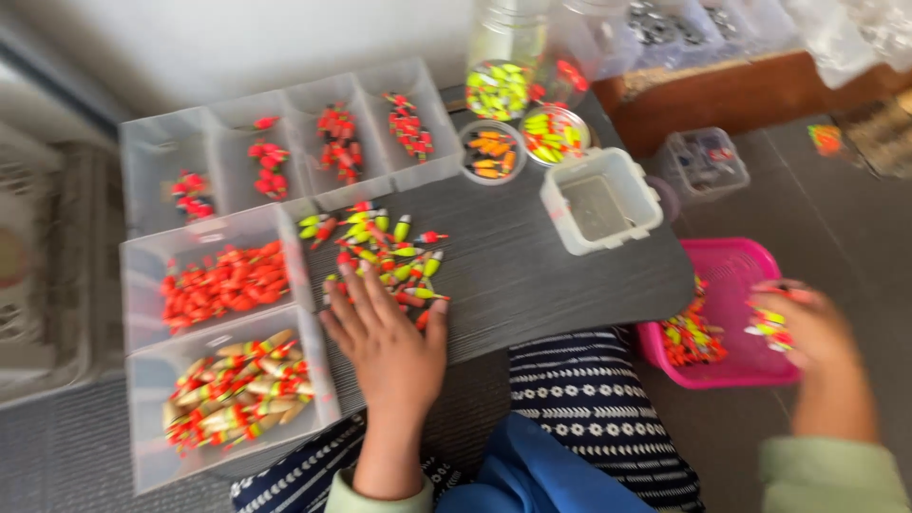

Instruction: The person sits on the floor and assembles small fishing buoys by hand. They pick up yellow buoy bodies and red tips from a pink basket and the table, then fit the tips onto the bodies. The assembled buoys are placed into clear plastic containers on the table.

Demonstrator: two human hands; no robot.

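Left hand (389, 347) flat on the dark wood-grain surface (532, 256), fingers spread, tips touching the loose pile of small yellow-and-red fishing floats (385, 249) lying just ahead. Right hand (803, 328), well apart, pinches a few floats over the pink plastic basket (736, 261).

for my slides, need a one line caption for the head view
Left hand rests on loose fishing floats; right hand holds floats over pink basket.

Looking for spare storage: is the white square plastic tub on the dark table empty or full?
Empty, apparently: the white square plastic tub shows only its bare grey inside, no floats, though the view is blurred.
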